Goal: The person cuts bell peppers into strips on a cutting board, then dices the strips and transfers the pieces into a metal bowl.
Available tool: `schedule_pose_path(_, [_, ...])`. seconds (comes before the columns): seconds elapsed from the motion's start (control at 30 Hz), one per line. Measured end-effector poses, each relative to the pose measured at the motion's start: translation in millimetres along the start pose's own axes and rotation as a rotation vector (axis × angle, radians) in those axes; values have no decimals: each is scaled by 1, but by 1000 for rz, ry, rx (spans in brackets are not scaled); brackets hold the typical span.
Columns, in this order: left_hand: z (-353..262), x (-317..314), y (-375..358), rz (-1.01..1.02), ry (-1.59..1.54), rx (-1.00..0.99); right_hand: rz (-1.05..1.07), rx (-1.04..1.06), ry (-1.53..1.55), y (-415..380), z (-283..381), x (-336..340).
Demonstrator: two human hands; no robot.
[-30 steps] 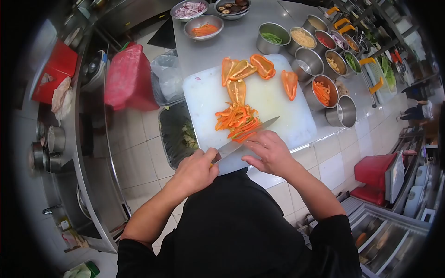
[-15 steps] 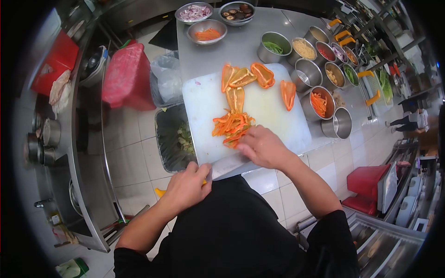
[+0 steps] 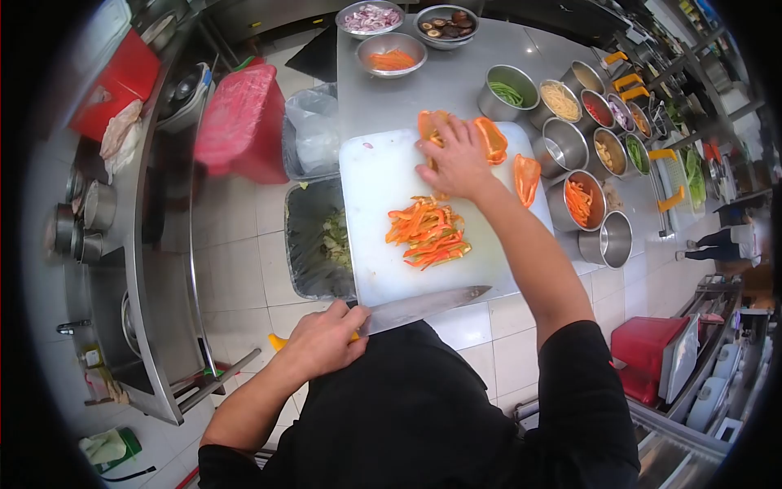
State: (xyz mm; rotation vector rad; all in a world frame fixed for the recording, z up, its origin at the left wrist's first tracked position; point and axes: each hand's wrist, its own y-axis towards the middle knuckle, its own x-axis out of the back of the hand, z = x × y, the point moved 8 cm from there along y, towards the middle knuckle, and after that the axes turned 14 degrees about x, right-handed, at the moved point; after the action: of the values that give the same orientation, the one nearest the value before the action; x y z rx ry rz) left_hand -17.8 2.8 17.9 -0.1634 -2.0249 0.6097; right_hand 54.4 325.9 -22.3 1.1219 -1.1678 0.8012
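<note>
My left hand [image 3: 324, 338] is closed around the yellow handle of a kitchen knife [image 3: 423, 308]. Its broad blade points right along the near edge of the white cutting board [image 3: 371, 273]. My right hand [image 3: 458, 159] lies over the orange bell pepper pieces at the far side of the board, fingers spread and partly covering them. Beside it is a curved bell pepper piece [image 3: 491, 140], and another pepper piece [image 3: 527, 181] rests farther right. A heap of sliced bell pepper strips [image 3: 428, 232] sits mid-board, between the knife and my right hand.
Steel containers of cut food, including a pot of orange strips [image 3: 579, 202], line the counter's right side. Bowls of onion [image 3: 371, 18], mushrooms [image 3: 445, 26] and carrot strips [image 3: 392, 55] stand at the back. Left of the board is a lined bin [image 3: 314, 273]. Another person [image 3: 721, 243] is far right.
My right hand has left the sliced strips and moved away from me to the uncut pepper pieces, its fingers spreading. The knife blade now shows fully; the view has shifted slightly.
</note>
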Motion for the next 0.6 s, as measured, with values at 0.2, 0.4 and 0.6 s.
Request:
schedule_pose_path(0.2, [11,19,-15,-86,-71,-37,44,-108,-66,-26,-37,7])
schedule_pose_path(0.4, [36,49,-37,-161,-266,-7,6,-111,-92,-35,-42,19])
schedule_pose_path(0.6, [93,45,-41,-246,-535,174,-195,74,25,-55,17,64])
